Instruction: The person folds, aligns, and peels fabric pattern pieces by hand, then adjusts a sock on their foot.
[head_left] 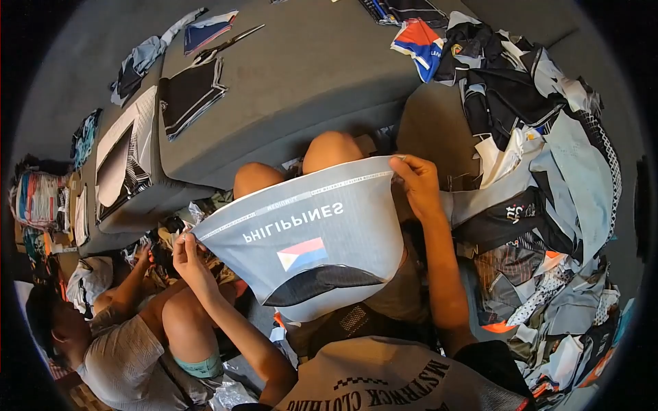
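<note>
A light grey piece of fabric (356, 236) is stretched out over my lap, with "PHILIPPINES" and a small red, white and blue flag printed on it upside down to me. A dark curved panel (322, 282) shows at its near side. My left hand (185, 253) pinches the fabric's left corner between thumb and fingers. At the upper right corner, my right hand (415, 179) grips the edge the same way. The far edge runs taut between both hands, with a thin lettered band along it.
Scissors (229, 44) and dark fabric pieces (192, 97) lie on the grey padded surface (301, 82) ahead. Fabric scraps (521, 157) are heaped along my right. Another person (130, 342) sits close on my left. A bundle of folded cloth (44, 195) stands at far left.
</note>
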Demonstrator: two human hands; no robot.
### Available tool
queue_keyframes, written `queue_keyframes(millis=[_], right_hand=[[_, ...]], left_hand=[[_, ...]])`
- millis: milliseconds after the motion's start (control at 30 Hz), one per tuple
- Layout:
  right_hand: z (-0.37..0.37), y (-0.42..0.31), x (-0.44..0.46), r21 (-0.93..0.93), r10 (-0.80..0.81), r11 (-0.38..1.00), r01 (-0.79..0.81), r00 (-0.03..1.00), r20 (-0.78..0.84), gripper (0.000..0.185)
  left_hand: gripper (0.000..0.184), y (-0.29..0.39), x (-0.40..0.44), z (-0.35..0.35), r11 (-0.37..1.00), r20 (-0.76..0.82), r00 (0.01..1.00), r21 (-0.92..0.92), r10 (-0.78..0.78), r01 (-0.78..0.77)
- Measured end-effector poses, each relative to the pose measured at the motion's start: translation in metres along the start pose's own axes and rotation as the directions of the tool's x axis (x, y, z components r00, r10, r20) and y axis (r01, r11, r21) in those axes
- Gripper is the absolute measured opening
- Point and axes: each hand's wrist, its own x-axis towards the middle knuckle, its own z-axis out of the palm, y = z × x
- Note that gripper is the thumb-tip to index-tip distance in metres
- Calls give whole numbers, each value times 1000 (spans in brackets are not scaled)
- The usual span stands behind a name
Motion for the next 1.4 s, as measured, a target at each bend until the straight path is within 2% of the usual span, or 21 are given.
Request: queue_keyframes(millis=[167, 233, 300, 333, 367, 467, 633, 667, 800, 833, 967, 1033, 1067, 1133, 1200, 1233, 1300, 1400], right_hand=[[-8, 0, 2, -102, 17, 995, -17, 1000, -7, 17], [-11, -2, 6, -92, 10, 996, -7, 999, 34, 18], [-11, -18, 13, -234, -34, 972, 32, 999, -2, 21], [-10, -33, 20, -311, -82, 947, 77, 997, -4, 22], [-8, -52, 25, -386, -136, 914, 123, 991, -6, 24], [3, -105, 33, -376, -252, 897, 233, 968, -3, 22], [-5, -114, 58, -134, -345, 926, 353, 935, 80, 20], [-7, -116, 57, -139, -350, 924, 356, 935, 63, 17], [-17, -134, 31, -51, -438, 895, 442, 896, 77, 13], [-14, -142, 28, -41, -447, 891, 452, 890, 92, 13], [-15, -162, 5, 101, -486, 873, 476, 863, 135, 17], [4, -165, 8, 64, -426, 904, 423, 903, 51, 17], [-1, -159, 17, 56, -418, 908, 415, 907, 49, 17], [-27, -125, 52, -169, -185, 965, 202, 977, 108, 17], [-55, -74, 84, -80, -15, 996, 30, 982, 188, 17], [-54, -69, 79, -88, 0, 996, 17, 983, 182, 17], [-30, -57, 59, 109, 61, 990, -87, 974, 219, 18], [10, -77, 30, 140, 46, 988, -60, 993, 105, 18]], left_hand=[[10, 0, 2, -8, 999, 37, 999, -47, 18, -16], [9, 7, 6, -8, 991, 38, 998, -125, -44, 48], [8, 16, 10, -7, 973, 37, 995, -208, -93, 98], [8, 27, 13, -5, 974, 12, 998, -213, -69, 70], [7, 45, 15, -1, 970, 68, 998, -244, 13, 4], [5, 103, 23, 15, 916, 226, 932, -354, 282, -191], [4, 150, 18, 22, 916, 159, 922, -261, 353, -305], [4, 155, 14, 17, 907, 139, 918, -265, 371, -327], [4, 169, -10, -10, 816, 275, 865, -532, 419, -226], [4, 173, -13, -15, 810, 260, 863, -533, 433, -245], [6, 189, -19, -24, 713, 418, 809, -701, 414, -3], [7, 185, -1, -7, 916, 230, 907, -283, 353, -284], [7, 175, 9, 2, 920, 231, 911, -282, 342, -273], [8, 148, 30, 19, 984, 255, 965, -175, 65, -20], [7, 122, 37, 28, 990, 250, 968, -144, 36, 0], [7, 106, 37, 31, 994, 243, 970, -107, -1, 27], [6, 83, 32, 37, 996, 238, 968, -16, -82, 89], [7, 85, 8, 66, 992, 238, 964, -11, -120, 126]])
